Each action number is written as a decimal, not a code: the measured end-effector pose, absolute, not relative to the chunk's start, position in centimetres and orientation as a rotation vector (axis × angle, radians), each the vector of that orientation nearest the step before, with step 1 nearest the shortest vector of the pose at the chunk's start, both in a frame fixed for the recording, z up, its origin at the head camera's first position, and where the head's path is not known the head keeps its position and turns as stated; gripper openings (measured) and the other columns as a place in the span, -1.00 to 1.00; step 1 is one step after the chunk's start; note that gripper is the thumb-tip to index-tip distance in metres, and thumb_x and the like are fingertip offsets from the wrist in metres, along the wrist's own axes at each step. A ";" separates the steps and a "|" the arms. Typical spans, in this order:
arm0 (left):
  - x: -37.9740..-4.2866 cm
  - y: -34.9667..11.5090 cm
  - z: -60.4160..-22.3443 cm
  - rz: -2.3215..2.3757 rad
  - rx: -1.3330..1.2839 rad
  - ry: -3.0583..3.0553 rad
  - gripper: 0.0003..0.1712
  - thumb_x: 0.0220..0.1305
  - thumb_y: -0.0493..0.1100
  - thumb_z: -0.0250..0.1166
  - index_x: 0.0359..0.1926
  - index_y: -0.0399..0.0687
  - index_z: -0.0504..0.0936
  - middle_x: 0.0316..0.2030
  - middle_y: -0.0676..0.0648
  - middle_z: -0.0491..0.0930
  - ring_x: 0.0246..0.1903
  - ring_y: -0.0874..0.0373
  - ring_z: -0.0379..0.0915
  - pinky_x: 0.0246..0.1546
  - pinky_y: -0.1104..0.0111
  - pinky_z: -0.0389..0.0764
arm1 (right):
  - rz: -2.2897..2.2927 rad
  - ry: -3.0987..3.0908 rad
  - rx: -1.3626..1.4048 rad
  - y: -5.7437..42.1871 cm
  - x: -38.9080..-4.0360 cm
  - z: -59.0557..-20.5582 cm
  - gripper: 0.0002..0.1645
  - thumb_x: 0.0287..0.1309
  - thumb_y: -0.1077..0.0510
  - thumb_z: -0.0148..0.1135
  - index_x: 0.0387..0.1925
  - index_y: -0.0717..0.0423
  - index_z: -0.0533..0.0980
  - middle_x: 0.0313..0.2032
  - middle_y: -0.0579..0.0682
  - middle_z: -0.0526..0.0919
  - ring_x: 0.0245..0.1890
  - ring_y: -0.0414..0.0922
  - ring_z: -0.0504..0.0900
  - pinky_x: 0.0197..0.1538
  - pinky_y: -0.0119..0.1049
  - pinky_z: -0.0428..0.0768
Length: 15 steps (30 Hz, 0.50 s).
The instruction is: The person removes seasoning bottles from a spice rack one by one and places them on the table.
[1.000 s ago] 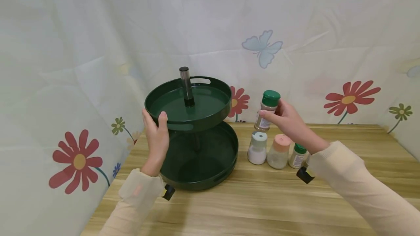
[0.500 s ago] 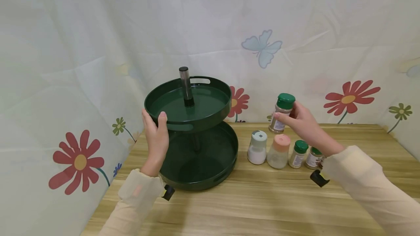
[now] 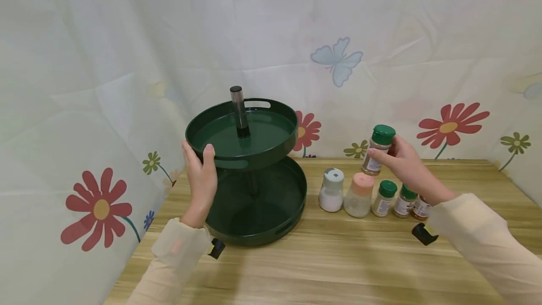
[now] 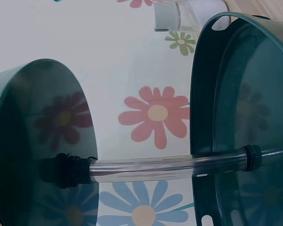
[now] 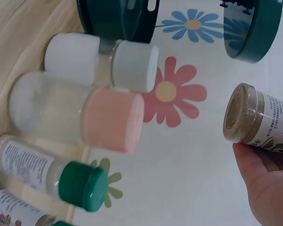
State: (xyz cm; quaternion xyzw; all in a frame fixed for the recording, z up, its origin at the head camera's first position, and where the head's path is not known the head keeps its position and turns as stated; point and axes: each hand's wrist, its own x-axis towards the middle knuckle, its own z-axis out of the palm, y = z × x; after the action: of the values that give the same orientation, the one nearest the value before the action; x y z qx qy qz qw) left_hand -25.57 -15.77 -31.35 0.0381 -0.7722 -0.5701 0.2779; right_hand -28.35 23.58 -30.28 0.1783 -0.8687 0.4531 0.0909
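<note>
My left hand [image 3: 201,183] rests against the left front of the upper tray [image 3: 279,150] of a dark green two-tier stand, fingers along its outer wall and thumb up at the rim. A metal post [image 3: 239,107] rises through that tray; the lower tray [image 3: 298,211] sits on the table. My right hand [image 3: 407,164] grips a green-capped spice jar [image 3: 372,163], raised above the row of jars; brownish contents show through the clear base of this spice jar [image 5: 243,113] in the right wrist view.
Beside the stand a white-capped shaker [image 3: 331,191], a pink-capped shaker [image 3: 359,196] and small spice jars [image 3: 384,200] stand in a row on the wooden table [image 3: 322,267]. A floral sheet [image 3: 271,22] hangs behind and to the left.
My right hand has moved right with the spice jar, away from the stand and slightly lower, uncovering more small jars in the row. The left hand stays on the upper tray.
</note>
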 end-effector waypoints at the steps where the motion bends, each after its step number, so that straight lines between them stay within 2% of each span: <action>1: -25.6 -15.8 -31.4 -1.530 0.101 -2.071 -0.10 0.29 0.24 -0.14 0.37 -0.03 -0.41 0.40 -0.09 -0.42 0.34 0.14 -0.50 0.33 0.10 -0.28 | 1.330 -2.584 0.522 23.8 -28.3 -30.4 -0.48 0.25 0.04 -0.01 0.11 0.28 0.20 -0.13 0.15 0.41 -0.30 -0.20 0.39 -0.32 -0.45 0.44; 11: -25.6 -15.7 -31.4 -1.520 0.101 -2.061 -0.10 0.29 0.22 -0.14 0.37 -0.08 -0.40 0.40 -0.11 -0.40 0.34 0.13 -0.49 0.33 0.12 -0.28 | 1.251 -2.620 0.421 26.6 -28.4 -31.4 -0.46 0.23 -0.01 0.01 0.09 0.27 0.20 -0.13 0.13 0.41 -0.29 -0.24 0.40 -0.29 -0.43 0.43; 15: -25.6 -15.7 -31.4 -1.519 0.101 -2.064 -0.10 0.29 0.22 -0.14 0.37 -0.08 -0.40 0.40 -0.11 -0.40 0.34 0.12 -0.49 0.33 0.11 -0.28 | 1.252 -2.638 0.377 27.6 -28.5 -31.8 -0.43 0.23 -0.04 0.00 0.10 0.28 0.19 -0.11 0.14 0.40 -0.27 -0.28 0.40 -0.26 -0.36 0.44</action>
State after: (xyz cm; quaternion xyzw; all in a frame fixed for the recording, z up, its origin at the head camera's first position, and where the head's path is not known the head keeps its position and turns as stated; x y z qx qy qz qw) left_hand -25.60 -15.71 -31.36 0.0377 -0.7716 -0.5678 0.2843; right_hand -28.49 27.64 -31.81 0.1273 -0.8917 0.4230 0.0985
